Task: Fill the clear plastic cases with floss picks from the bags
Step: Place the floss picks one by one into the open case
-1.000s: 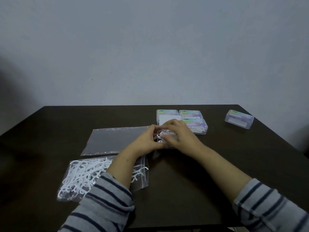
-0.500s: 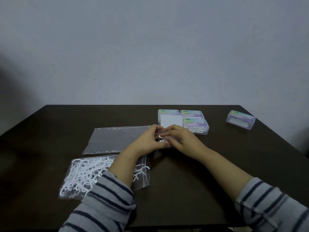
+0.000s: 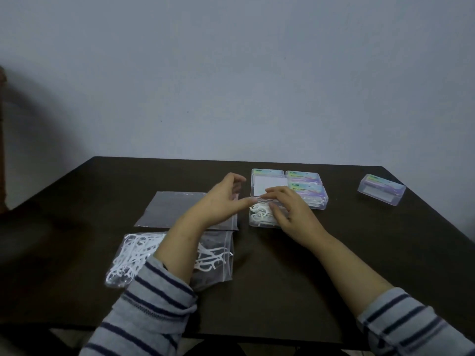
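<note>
An open clear plastic case (image 3: 258, 222) lies mid-table with white floss picks (image 3: 261, 213) in it, its lid (image 3: 270, 186) raised behind. My right hand (image 3: 290, 214) rests over the case's right side, fingers pressing on the picks. My left hand (image 3: 223, 199) hovers just left of the case, fingers spread, holding nothing. A zip bag of floss picks (image 3: 205, 258) lies near the front left, partly under my left forearm. An empty flat zip bag (image 3: 174, 209) lies behind it.
Three closed cases with coloured labels (image 3: 305, 181) sit in a cluster right behind the open case. One more closed case (image 3: 380, 192) stands apart at the far right near the table's edge. A plain wall rises behind the dark table (image 3: 282, 278).
My left hand has lifted off the case and drawn back to the left with its fingers spread. The right hand stays on the picks in the case, whose contents now show.
</note>
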